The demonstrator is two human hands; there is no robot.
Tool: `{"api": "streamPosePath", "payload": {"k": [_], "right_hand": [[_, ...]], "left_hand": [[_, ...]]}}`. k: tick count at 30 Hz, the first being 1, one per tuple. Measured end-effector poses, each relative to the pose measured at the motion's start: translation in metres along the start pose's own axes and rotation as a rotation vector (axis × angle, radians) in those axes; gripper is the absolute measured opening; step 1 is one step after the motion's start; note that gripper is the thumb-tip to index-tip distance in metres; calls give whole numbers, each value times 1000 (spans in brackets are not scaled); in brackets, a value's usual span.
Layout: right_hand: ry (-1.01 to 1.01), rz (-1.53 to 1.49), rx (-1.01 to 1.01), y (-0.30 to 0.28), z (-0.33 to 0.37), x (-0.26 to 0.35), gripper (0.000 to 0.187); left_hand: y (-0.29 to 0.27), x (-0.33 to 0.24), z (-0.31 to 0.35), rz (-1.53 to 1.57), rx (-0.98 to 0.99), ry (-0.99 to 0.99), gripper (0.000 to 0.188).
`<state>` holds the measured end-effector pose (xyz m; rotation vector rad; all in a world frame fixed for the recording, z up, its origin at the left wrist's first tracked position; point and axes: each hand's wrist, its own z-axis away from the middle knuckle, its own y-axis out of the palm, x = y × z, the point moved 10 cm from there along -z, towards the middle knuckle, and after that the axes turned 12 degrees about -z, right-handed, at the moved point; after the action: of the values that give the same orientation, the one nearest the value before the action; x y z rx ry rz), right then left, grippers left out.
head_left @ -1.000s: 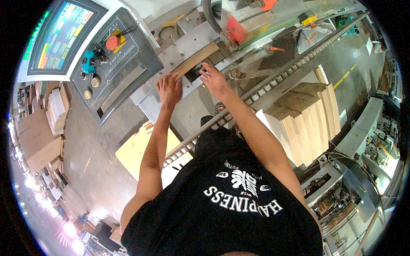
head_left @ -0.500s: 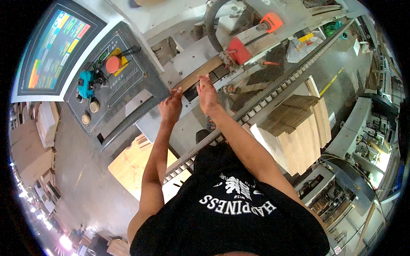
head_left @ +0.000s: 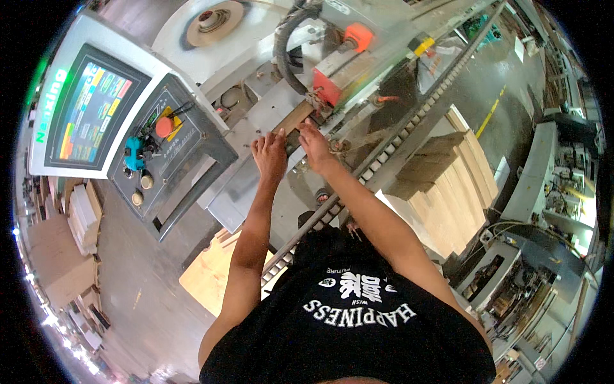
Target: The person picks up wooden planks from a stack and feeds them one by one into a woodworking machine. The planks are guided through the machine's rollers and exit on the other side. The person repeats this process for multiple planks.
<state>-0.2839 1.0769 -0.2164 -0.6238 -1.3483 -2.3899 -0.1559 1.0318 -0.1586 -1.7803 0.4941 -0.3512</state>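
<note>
A narrow wooden strip [head_left: 295,119] lies along the grey metal bed of a machine, its far end running in beside a red block [head_left: 327,87]. My left hand [head_left: 270,153] is at the strip's near end, fingers stretched out and fingertips at the wood. Against the strip's right side, my right hand [head_left: 314,147] reaches with extended fingers; its fingertips seem to touch the edge. Neither hand is wrapped round the strip. Part of the strip's near end is hidden by my left fingers.
A control panel [head_left: 167,150] with a screen [head_left: 96,109] and a red button stands left of the bed. A roller rail [head_left: 390,153] runs diagonally past my right forearm. Stacked wooden boards [head_left: 448,192] stand to the right. A pale board [head_left: 214,269] lies below my left arm.
The strip has slid farther along the bed toward the red block. Both hands have moved with it, away from the control panel. The head view has shifted, showing more of the machine's far side.
</note>
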Motion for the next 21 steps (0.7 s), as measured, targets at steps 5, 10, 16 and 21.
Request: {"api": "streamPosePath", "payload": {"k": [5, 10, 16, 21], "right_hand": [[93, 214, -54, -56, 93, -1, 38], [232, 132, -86, -179, 222, 6, 41], [-83, 6, -696, -374, 403, 18, 42], [-559, -347, -1079, -456, 513, 37, 45]], "left_hand": [[3, -41, -33, -52, -82, 51, 39], [23, -41, -55, -45, -176, -81, 35], [15, -67, -53, -25, -121, -91, 31], [-11, -156, 27, 637, 40, -17, 31]]}}
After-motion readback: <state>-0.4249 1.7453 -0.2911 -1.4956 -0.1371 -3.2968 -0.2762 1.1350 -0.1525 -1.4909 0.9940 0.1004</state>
